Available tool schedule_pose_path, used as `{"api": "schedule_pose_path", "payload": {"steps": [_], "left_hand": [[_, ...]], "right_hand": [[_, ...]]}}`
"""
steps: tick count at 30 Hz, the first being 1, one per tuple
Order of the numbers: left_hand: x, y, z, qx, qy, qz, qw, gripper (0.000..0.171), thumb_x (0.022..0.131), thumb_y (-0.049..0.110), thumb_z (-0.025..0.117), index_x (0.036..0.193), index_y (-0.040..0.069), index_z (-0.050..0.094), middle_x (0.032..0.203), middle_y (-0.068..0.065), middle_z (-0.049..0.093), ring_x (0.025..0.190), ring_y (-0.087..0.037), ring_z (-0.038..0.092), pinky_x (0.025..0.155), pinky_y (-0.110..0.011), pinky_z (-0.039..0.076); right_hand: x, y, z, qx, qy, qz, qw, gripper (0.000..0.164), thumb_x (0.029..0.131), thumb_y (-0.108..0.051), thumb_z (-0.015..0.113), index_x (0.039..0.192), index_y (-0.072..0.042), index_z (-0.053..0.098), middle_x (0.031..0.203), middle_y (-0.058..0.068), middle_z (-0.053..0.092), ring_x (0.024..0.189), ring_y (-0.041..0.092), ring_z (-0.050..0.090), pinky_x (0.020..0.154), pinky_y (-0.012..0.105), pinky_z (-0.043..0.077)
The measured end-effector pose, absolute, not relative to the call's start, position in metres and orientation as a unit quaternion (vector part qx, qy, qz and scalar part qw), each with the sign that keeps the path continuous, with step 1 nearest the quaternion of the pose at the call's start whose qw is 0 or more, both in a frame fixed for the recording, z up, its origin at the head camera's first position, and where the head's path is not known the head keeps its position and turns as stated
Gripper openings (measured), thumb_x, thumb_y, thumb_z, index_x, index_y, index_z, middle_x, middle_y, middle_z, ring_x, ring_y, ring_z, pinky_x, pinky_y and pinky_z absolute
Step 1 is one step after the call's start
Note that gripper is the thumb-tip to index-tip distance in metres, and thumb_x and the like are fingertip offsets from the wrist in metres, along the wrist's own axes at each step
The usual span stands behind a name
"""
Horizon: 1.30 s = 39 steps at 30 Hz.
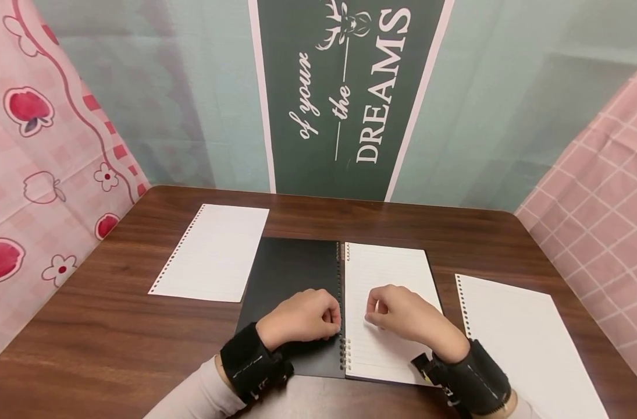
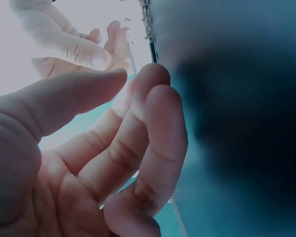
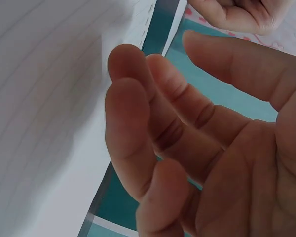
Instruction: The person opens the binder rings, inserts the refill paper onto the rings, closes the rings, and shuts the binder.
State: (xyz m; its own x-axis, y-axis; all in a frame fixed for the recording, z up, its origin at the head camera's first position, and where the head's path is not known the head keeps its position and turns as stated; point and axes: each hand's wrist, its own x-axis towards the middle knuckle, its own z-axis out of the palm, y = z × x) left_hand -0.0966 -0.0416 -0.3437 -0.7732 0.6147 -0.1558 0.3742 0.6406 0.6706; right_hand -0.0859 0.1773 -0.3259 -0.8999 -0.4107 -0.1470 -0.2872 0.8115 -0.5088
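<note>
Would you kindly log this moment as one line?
left hand: empty, near binding rings | right hand: empty, over lined page | loose sheets: flanking notebook

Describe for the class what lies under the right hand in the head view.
Beneath the right hand is the notebook's lined white page; the patch directly behind the hand is hidden in that view.

The notebook (image 1: 352, 294) lies open and flat on the table (image 1: 103, 331), its spine (image 1: 342, 273) running front to back. Its left side is a plain black cover (image 1: 297, 267); on the right, white lined paper (image 1: 388, 269) rests flat, edged in black. Small pale rings (image 1: 348, 355) show near both ends; whether they are clasped cannot be told.
</note>
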Motion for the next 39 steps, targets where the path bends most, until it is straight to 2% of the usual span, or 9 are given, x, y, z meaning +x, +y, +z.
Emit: {"api": "schedule_pose_path", "payload": {"steps": [10,21,39], "left_hand": [[-0.093,-0.039,-0.346,0.279,0.893,0.299,0.187,0.018,0.084,0.014,0.071,0.07,0.023,0.066,0.055,0.014,0.056,0.051,-0.001,0.05,0.052,-0.02,0.04],[-0.09,-0.038,-0.346,0.289,0.892,0.297,0.18,0.017,0.084,0.013,0.072,0.069,0.02,0.067,0.055,0.013,0.055,0.052,-0.001,0.049,0.052,-0.02,0.04],[-0.088,-0.037,-0.346,0.302,0.891,0.293,0.173,0.02,0.08,0.008,0.069,0.065,0.021,0.066,0.054,0.014,0.052,0.052,0.0,0.047,0.052,-0.019,0.039]], "right_hand": [[-0.085,0.173,-0.328,-0.219,0.934,-0.245,0.142,0.016,0.083,-0.008,0.068,0.074,-0.021,0.065,0.061,-0.01,0.051,0.058,0.005,0.043,0.054,0.022,0.035],[-0.085,0.167,-0.337,-0.265,0.896,-0.302,0.188,0.014,0.084,-0.005,0.073,0.074,-0.013,0.065,0.06,-0.009,0.054,0.055,-0.001,0.045,0.053,0.019,0.038],[-0.084,0.161,-0.343,-0.296,0.881,-0.318,0.187,0.015,0.08,-0.002,0.073,0.072,-0.012,0.067,0.056,-0.01,0.052,0.053,-0.005,0.042,0.051,0.017,0.035]]}}
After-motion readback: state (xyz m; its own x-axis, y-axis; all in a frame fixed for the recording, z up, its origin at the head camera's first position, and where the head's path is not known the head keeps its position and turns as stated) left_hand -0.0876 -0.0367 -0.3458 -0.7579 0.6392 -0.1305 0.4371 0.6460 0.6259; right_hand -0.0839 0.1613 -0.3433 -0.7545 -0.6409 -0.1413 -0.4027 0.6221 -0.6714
